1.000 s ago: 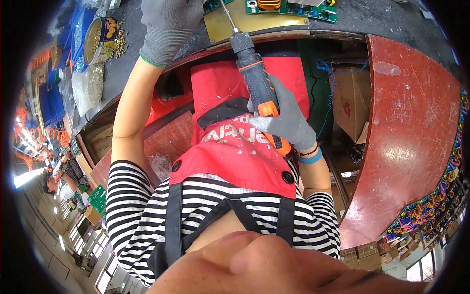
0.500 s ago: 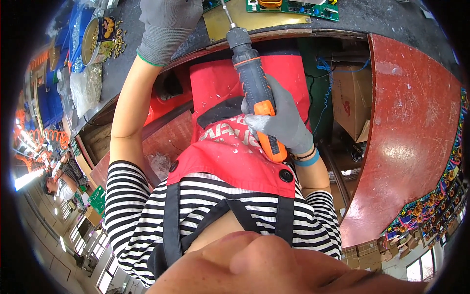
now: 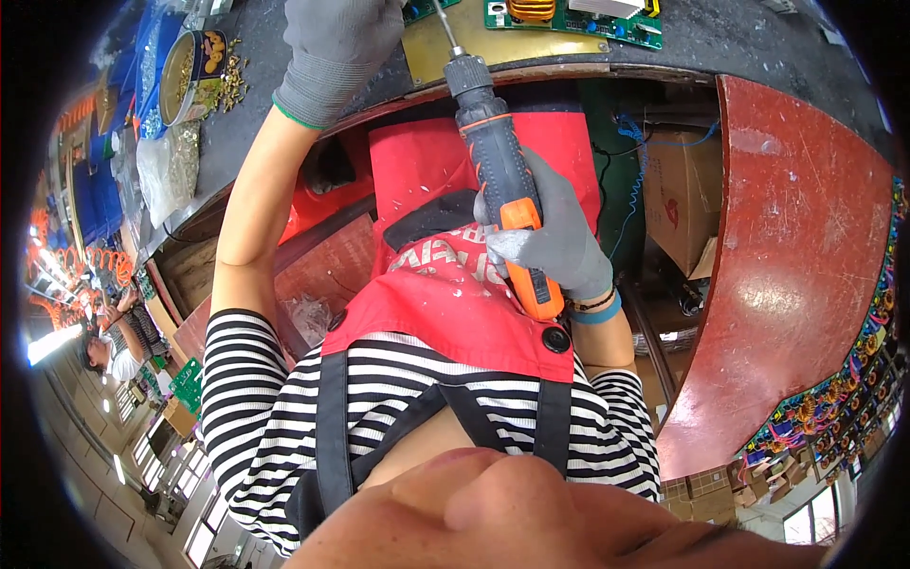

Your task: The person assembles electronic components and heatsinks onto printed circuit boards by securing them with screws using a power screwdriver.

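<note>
My right hand (image 3: 559, 228), in a grey coated glove, is closed around the orange and black body of an electric screwdriver (image 3: 502, 161). The tool lies slanted over my red apron, its chuck at the bench edge and its long thin bit pointing up and left. Near the bit's tip, my left hand (image 3: 343, 38), also gloved in grey, is over the bench; its fingers are hidden or cut off by the upper edge of the picture. Right beside it shows the corner of a green circuit board (image 3: 427, 9). A brass-coloured plate (image 3: 512, 52) lies on the bench below the bit.
Another green circuit board (image 3: 578, 24) with coils sits at the bench's far side. At left stand a tipped round tub (image 3: 190, 76) with small brass screws spilled beside it and a clear plastic bag (image 3: 169, 171). A red board (image 3: 796, 256) extends along my right, over a cardboard box (image 3: 678, 190).
The whole view has shifted slightly. My hands and the screwdriver sit a little further right and lower in the picture, nearly unchanged relative to the bench.
</note>
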A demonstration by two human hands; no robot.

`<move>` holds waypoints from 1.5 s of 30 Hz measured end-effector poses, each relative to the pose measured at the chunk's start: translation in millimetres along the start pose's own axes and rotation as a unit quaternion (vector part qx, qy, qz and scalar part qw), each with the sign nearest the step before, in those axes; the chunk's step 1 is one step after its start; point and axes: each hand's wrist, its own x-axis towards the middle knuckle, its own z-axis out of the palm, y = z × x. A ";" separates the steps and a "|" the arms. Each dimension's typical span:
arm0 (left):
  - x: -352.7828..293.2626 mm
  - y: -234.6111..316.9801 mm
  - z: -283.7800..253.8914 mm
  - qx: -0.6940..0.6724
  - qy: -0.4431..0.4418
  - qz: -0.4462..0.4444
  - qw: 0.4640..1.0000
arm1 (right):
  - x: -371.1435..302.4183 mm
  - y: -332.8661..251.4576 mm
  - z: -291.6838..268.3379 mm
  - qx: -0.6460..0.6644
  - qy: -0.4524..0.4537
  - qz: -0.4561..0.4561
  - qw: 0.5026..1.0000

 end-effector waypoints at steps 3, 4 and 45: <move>1.0 8.6 20.7 -0.407 0.258 -0.163 0.861 | 0.7 -3.4 -0.2 0.017 0.005 0.019 1.000; 0.5 3.6 6.9 -0.211 0.134 -0.082 0.965 | 0.7 -2.8 -0.7 0.011 0.011 0.013 1.000; -67.8 -31.6 -80.9 -0.742 -0.145 -0.410 0.510 | -56.7 -26.5 -17.5 -0.006 -0.168 0.096 0.981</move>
